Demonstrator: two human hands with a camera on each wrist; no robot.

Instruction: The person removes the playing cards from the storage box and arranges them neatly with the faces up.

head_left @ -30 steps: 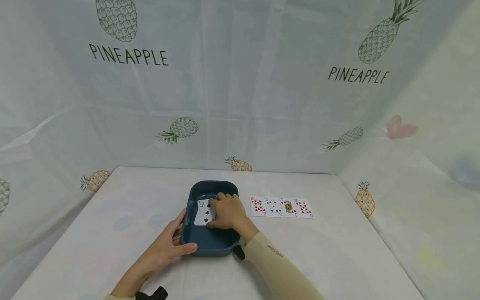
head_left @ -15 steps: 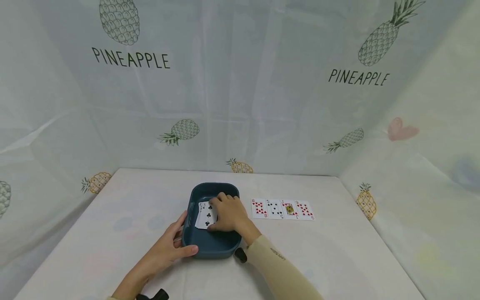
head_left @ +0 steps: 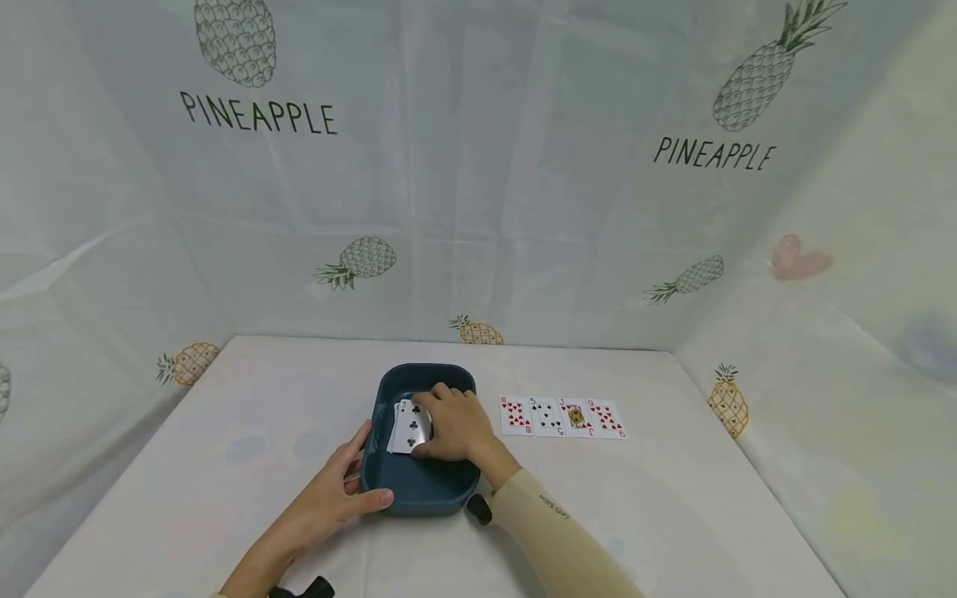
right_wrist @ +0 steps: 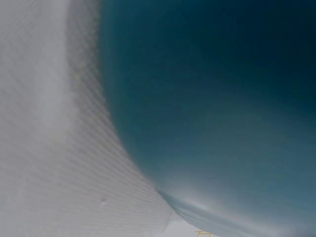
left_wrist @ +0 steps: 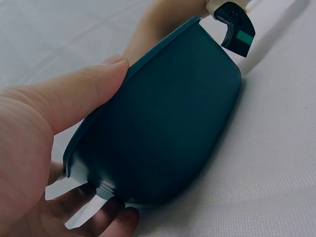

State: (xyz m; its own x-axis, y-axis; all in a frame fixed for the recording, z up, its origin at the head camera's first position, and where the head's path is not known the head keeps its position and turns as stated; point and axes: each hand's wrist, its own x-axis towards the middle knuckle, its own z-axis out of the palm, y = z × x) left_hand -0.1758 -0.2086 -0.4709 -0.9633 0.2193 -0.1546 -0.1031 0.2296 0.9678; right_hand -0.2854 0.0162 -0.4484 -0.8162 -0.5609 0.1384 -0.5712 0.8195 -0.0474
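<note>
- While the table under its pale cloth carries everything, the pineapple-print sheet behind and beside it closes the scene off.
- Near the middle of the table sits a dark blue tray, its long axis running away from the person; seen from the left wrist, its outer wall fills most of the picture.
- Against the tray's near left corner rests the left hand, thumb curled along the near rim and fingers round the left wall, so its grip is closed on the tray.
- Inside the tray lies the right hand, fingers bent over a small stack of playing cards; its grip looks clamped on the stack, thumb at the near edge.
- Those cards lie just left of the right hand's palm and directly under its fingertips, long axis roughly along the tray; the right hand is the nearer one, the left stays outside the wall.
- To the right of the tray, a little apart from it, a row of four cards lies face up, side by side.
</note>
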